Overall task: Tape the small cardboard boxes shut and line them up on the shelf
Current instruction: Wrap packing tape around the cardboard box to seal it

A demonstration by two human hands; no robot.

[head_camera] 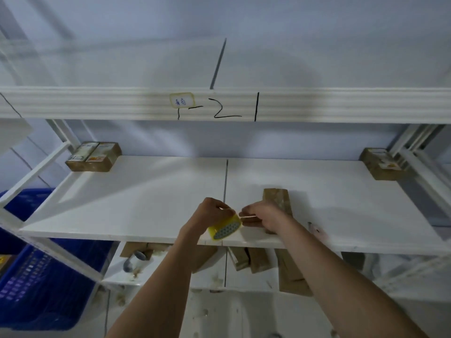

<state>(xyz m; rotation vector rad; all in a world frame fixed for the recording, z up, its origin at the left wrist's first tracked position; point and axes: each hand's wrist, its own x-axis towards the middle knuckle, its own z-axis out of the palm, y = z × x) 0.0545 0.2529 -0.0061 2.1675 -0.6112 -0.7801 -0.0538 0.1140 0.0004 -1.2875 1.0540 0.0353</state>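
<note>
My left hand (211, 213) grips a yellow roll of tape (225, 229) above the front edge of the white shelf (146, 198). My right hand (264, 217) pinches the free end of the tape, pulled a short way off the roll. Just behind my right hand a small cardboard box (278, 200) lies on the shelf, partly hidden by the hand. Two labelled boxes (94, 156) sit side by side at the shelf's back left corner. Another box (380, 165) sits at the back right corner.
Several cardboard boxes (253, 259) lie on the lower shelf, with a metal object (133, 261) at its left. A blue plastic crate (36, 276) stands at the lower left. The upper shelf beam (97, 103) carries a label and black marks. A small pale item (316, 230) lies right of my hand.
</note>
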